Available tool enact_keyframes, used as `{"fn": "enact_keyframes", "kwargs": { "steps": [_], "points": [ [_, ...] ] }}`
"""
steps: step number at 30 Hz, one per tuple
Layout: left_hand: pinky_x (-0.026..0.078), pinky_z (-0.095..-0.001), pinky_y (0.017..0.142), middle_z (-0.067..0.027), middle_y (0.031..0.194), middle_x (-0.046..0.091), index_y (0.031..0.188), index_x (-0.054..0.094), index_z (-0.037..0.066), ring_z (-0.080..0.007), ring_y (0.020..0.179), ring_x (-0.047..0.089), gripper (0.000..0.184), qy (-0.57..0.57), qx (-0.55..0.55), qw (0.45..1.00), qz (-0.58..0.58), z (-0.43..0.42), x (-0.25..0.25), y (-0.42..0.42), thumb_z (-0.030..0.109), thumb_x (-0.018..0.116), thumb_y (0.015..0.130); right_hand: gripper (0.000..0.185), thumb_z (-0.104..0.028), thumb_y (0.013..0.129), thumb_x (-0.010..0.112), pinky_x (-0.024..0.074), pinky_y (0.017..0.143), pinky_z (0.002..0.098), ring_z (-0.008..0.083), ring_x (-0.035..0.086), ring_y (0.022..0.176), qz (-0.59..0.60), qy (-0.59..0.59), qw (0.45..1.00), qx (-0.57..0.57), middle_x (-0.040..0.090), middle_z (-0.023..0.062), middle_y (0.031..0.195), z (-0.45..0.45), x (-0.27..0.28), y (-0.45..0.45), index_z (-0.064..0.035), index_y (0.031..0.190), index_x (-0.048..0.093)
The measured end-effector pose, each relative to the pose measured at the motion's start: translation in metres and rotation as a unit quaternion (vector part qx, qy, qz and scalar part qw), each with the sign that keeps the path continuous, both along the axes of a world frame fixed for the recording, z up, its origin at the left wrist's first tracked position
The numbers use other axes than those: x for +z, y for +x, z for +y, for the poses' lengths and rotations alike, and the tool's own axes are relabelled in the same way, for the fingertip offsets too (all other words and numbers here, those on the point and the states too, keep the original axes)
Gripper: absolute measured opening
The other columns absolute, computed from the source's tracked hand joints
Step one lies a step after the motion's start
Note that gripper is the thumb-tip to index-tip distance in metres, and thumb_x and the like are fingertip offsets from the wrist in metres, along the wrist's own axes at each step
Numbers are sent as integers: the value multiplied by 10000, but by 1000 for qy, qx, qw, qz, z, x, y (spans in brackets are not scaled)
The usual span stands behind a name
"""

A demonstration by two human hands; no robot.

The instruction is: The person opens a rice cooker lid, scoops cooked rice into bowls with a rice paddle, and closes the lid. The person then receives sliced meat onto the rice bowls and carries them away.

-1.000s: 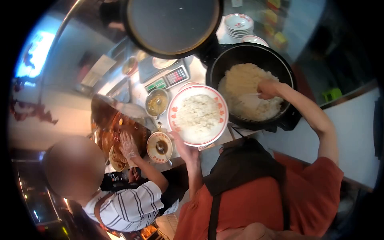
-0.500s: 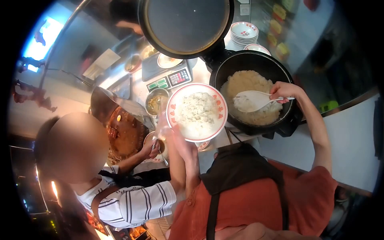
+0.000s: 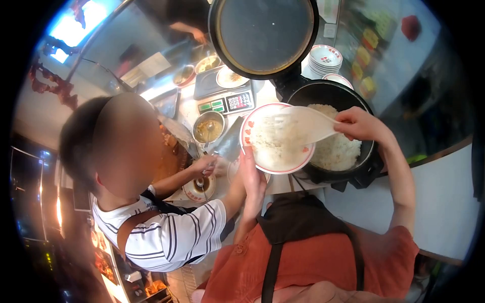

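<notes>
Our left hand (image 3: 253, 175) holds one plate (image 3: 247, 131) of rice (image 3: 269, 145) by the edge. Our right hand (image 3: 357, 124) is closed around one spoon (image 3: 317, 125) above this plate, near one pot (image 3: 348, 96).

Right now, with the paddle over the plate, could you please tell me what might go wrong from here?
Rice may spill over the rim of the plate, as the right hand holds the paddle above it. The plate might also tip, since only the left hand supports it, from one side. The co-worker's arm is close beside that hand, so a nudge could jolt it.
</notes>
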State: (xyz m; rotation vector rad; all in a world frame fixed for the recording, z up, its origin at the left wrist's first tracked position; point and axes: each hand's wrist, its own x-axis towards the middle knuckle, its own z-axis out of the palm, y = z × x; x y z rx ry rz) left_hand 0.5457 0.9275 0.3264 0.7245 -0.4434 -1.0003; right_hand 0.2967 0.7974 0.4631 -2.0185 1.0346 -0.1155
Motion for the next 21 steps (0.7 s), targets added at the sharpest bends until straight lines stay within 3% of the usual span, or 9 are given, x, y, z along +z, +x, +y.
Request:
{"fn": "enact_keyframes", "kwargs": {
  "steps": [2,3,5,6,8,11,14,21],
  "points": [
    [374,-301,947,-121,1254,462,1283,359,-7,-180,1127,465,443,-8,-68,996,48,-2,-5,-1,289,410,957,186,-181,808,562,415,516,309,252,529,516,37,-188,981,22,540,122,558,7,6,9,0,764,565],
    [395,-356,960,-129,1268,462,1293,338,-5,-225,1138,481,516,6,-61,998,9,-5,-13,-1,387,354,957,186,-181,808,562,415,516,309,252,529,516,38,-189,981,32,540,122,558,9,9,9,0,764,565],
    [397,-356,959,-130,1268,461,1295,335,-2,-224,1138,482,527,17,-59,998,29,-3,-16,-5,401,348,956,130,-157,800,581,428,556,354,335,533,606,33,-294,953,-68,575,159,691,12,12,7,-33,840,580],
    [399,-356,959,-130,1268,461,1297,331,0,-224,1137,483,539,28,-68,996,47,0,-14,-5,415,342,954,130,-157,800,581,428,556,354,335,533,606,34,-297,953,-57,575,159,691,16,9,6,-33,840,580],
    [398,-352,957,-128,1281,450,1304,325,5,-221,1147,475,548,24,-66,996,47,4,-5,-7,427,333,954,141,-73,782,578,418,553,380,327,530,633,-90,-419,902,-57,563,138,734,28,5,4,-58,922,592],
    [393,-345,958,-122,1290,443,1304,328,7,-216,1158,466,545,24,-73,996,54,8,1,-13,425,336,954,326,43,692,558,391,580,351,262,504,689,-14,-523,851,44,472,77,745,52,4,6,-89,988,598],
    [391,-335,957,-113,1290,443,1304,333,8,-209,1157,464,542,26,-55,996,66,9,-9,-13,423,341,954,460,22,583,577,394,619,342,249,494,693,28,-562,820,103,486,82,768,66,-8,-3,-93,1027,617],
    [372,-330,976,-110,1278,460,1299,345,-5,-200,1157,464,510,37,-13,991,130,21,-24,-16,377,349,963,428,-3,572,558,404,626,345,253,520,728,32,-592,799,101,513,91,787,71,-5,-19,-69,986,643]
  ]
}}
